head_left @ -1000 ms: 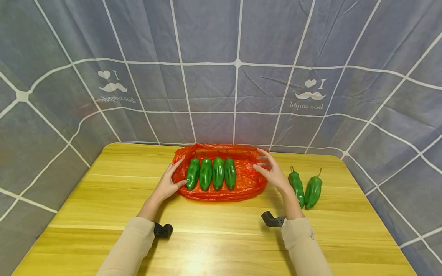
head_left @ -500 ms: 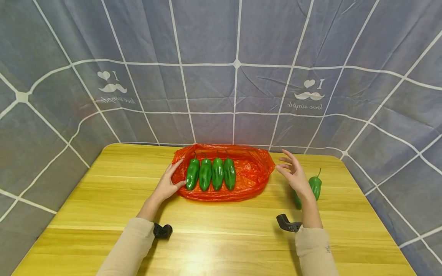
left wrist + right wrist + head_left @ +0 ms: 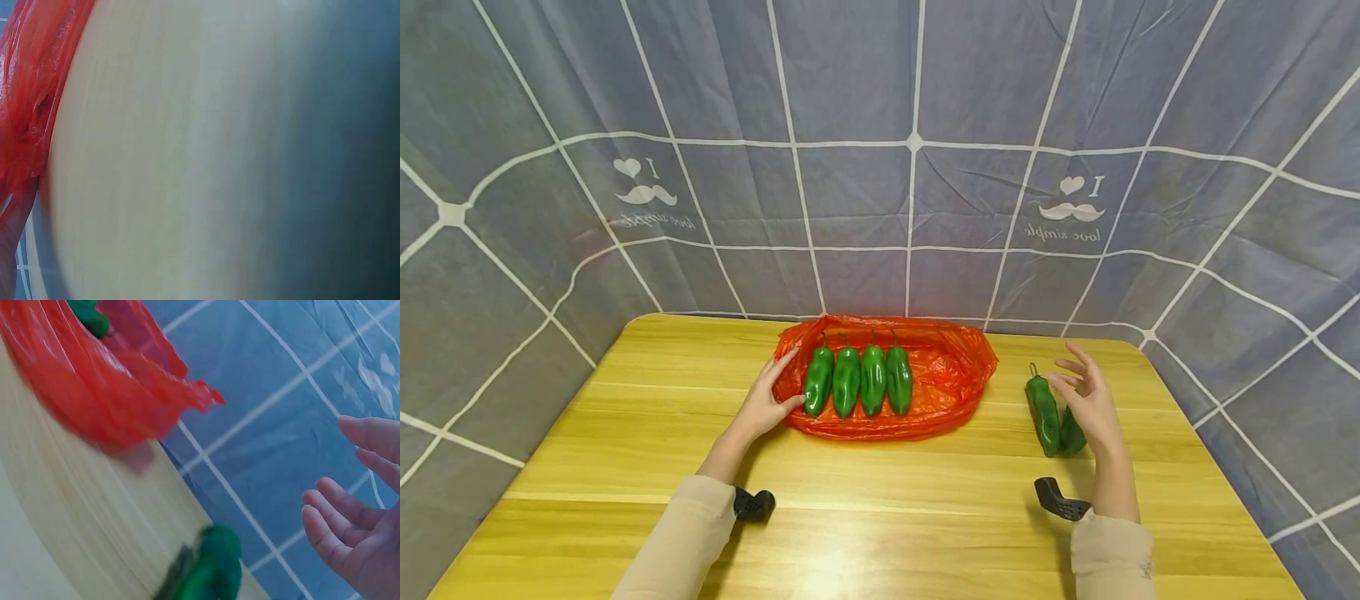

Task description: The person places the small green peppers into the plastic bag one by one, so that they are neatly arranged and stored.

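"So, where's the L hand (image 3: 763, 408)?"

"At the L end of the red bag (image 3: 943, 387). Fingers + thumb spread, relaxed, tips touching the film. Thumb's at the front rim, right by the 1st pepper (image 3: 819, 382). L-wrist view gets only a finger against the bag; most of that view is blurry table (image 3: 850, 525)."

"OK, what's in the bag?"

"4 green ones, side by side in the L + mid part, stems pointing away from the person. After the 1st, going L to R: 2nd pepper (image 3: 846, 382), 3rd pepper (image 3: 873, 381), 4th pepper (image 3: 898, 381). R part is just crumpled film. Bag gapes upward, lies nr the table's far edge."

"And the R hand (image 3: 1092, 404)?"

"Off to the R, well apart from the bag, over 2 loose ones on the table. Fingers apart + slightly bent, holding nothing. It hides much of the outer pepper (image 3: 1072, 435); the inner pepper (image 3: 1043, 417) is mostly visible, just beside it. Thumb overlaps the inner one's top in head view, but R-wrist view has a gap btwn hand and the blurred green at the bottom."

"Anything else?"

"Beige sleeves (image 3: 673, 533), black wrist cams (image 3: 754, 504) jutting inward. Behind: blue-gray cloth (image 3: 850, 83) w/ white grid, heart + mustache prints, mirrored lettering. Glare on the table, front mid."
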`<action>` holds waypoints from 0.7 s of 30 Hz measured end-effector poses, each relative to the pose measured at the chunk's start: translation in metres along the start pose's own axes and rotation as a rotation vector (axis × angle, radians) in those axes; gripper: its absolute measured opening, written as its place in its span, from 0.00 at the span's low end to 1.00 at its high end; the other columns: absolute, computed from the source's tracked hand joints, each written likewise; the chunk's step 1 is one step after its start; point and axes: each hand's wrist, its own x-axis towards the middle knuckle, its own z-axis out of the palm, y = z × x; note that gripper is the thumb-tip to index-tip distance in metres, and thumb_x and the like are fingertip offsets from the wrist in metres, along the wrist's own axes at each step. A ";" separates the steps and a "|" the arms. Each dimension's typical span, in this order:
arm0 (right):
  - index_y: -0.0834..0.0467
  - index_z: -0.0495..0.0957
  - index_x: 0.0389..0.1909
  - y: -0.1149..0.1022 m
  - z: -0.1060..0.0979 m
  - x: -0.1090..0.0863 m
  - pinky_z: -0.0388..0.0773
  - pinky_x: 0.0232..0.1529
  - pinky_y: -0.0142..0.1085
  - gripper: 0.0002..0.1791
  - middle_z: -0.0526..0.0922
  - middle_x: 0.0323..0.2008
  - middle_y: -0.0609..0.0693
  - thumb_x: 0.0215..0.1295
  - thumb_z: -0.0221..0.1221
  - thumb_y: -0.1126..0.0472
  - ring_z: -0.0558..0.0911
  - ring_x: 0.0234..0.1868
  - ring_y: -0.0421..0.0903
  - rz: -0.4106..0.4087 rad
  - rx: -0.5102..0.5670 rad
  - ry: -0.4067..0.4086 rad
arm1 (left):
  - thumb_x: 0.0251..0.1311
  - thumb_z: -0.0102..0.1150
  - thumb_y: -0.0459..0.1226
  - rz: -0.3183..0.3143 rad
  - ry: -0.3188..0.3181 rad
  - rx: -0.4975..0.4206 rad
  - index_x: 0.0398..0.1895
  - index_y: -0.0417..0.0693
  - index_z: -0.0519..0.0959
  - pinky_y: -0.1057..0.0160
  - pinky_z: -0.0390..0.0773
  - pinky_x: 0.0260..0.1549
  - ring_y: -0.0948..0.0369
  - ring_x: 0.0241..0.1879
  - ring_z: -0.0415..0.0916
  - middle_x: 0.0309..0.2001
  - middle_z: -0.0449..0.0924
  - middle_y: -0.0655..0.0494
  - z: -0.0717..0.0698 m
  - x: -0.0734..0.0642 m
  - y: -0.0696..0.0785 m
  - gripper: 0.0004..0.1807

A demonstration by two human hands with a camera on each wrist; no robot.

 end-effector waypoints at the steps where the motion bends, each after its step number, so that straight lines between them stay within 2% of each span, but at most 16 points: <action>1: 0.51 0.53 0.69 0.001 -0.003 -0.002 0.70 0.42 0.19 0.33 0.67 0.49 0.40 0.64 0.53 0.65 0.72 0.45 0.33 0.001 0.006 0.016 | 0.47 0.64 0.29 0.000 0.000 0.004 0.67 0.44 0.59 0.34 0.47 0.59 0.35 0.66 0.40 0.66 0.49 0.31 0.000 0.000 0.000 0.41; 8: 0.52 0.55 0.68 0.013 -0.024 -0.015 0.72 0.39 0.18 0.33 0.68 0.45 0.39 0.63 0.54 0.67 0.73 0.42 0.29 0.050 0.083 0.107 | 0.47 0.64 0.29 -0.003 0.001 0.003 0.67 0.45 0.59 0.34 0.46 0.59 0.36 0.66 0.40 0.66 0.50 0.33 0.000 0.000 0.002 0.41; 15: 0.49 0.54 0.69 0.022 -0.039 -0.029 0.67 0.37 0.15 0.34 0.67 0.44 0.35 0.63 0.55 0.59 0.71 0.39 0.24 0.144 -0.096 0.186 | 0.47 0.64 0.30 -0.006 -0.002 0.010 0.67 0.45 0.59 0.34 0.47 0.59 0.36 0.66 0.40 0.66 0.50 0.32 0.000 -0.001 0.001 0.41; 17: 0.49 0.53 0.69 0.024 -0.040 -0.031 0.68 0.37 0.16 0.35 0.67 0.46 0.38 0.63 0.55 0.58 0.70 0.39 0.24 0.164 -0.141 0.195 | 0.47 0.64 0.29 -0.004 0.000 0.006 0.67 0.46 0.59 0.34 0.46 0.59 0.36 0.67 0.40 0.66 0.51 0.33 0.000 -0.001 0.000 0.41; 21: 0.51 0.50 0.70 0.029 -0.044 -0.034 0.69 0.36 0.17 0.36 0.67 0.50 0.51 0.64 0.54 0.57 0.69 0.38 0.22 0.196 -0.189 0.185 | 0.47 0.64 0.29 -0.002 0.000 0.008 0.67 0.46 0.59 0.33 0.47 0.58 0.36 0.66 0.40 0.66 0.50 0.33 0.000 0.000 -0.001 0.41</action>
